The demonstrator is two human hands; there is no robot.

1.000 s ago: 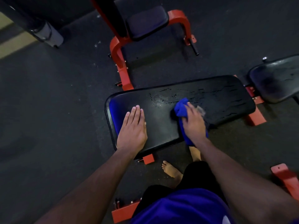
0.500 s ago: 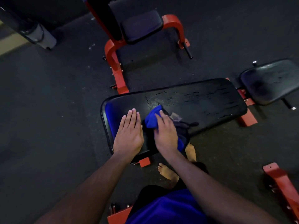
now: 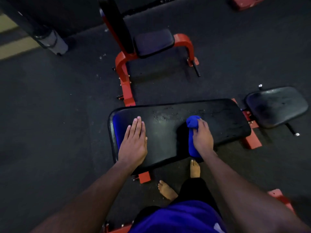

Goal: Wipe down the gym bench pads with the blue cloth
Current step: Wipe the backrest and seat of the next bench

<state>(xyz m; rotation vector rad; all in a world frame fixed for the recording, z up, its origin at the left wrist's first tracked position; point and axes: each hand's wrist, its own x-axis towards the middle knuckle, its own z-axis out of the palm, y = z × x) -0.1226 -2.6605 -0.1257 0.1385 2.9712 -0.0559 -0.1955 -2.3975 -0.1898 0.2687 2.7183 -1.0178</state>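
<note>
Pressing a bunched blue cloth [image 3: 191, 132] onto the long black padded bench pad [image 3: 168, 140], the right hand [image 3: 202, 140] is curled over it; the left hand [image 3: 134, 143] is laid flat, fingers straight, holding nothing.

We see the long bench pad [image 3: 168, 132] covered in black vinyl-like upholstery, glossy at its rounded left edge, with scuffed, cracked-looking patches along its far side. The blue cloth [image 3: 191, 140] looks soft, matt and bunched. The smaller seat pad [image 3: 276, 106] to the right has the same black covering, dulled and streaked. The frame [image 3: 125, 81] is red-painted metal with a smooth sheen. The floor [image 3: 50, 132] is dark, matt and finely grained, like rubber matting.
</note>
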